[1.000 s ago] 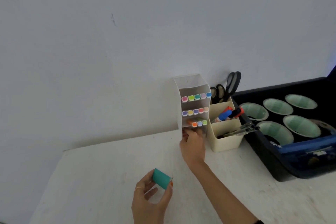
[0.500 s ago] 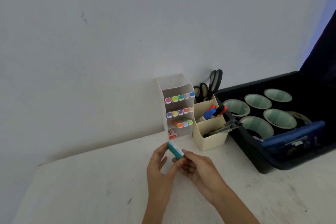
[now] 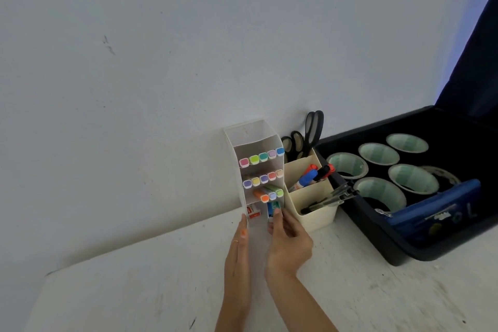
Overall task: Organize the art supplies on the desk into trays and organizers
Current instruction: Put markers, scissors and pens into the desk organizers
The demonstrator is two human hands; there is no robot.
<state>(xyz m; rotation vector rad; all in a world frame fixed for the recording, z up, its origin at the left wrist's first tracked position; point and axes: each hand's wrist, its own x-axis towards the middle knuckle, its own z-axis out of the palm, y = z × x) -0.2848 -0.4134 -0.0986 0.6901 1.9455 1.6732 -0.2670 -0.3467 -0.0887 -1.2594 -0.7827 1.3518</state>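
Teal box (image 3: 273,209) sits in the mouth of the white organizer's (image 3: 242,133) bottom slot, pinched by the right hand (image 3: 289,240). The left hand (image 3: 238,248), fingers straight, braces the organizer's lower left edge. This looks like stowing: next, push the box home and let go.

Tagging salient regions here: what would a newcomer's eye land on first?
The rows of pastel marker caps in the white tiered organizer, centre against the wall. Below, the right hand holds a small teal box at its bottom shelf while the left hand touches its left side. At right, tape rolls fill a black tray.
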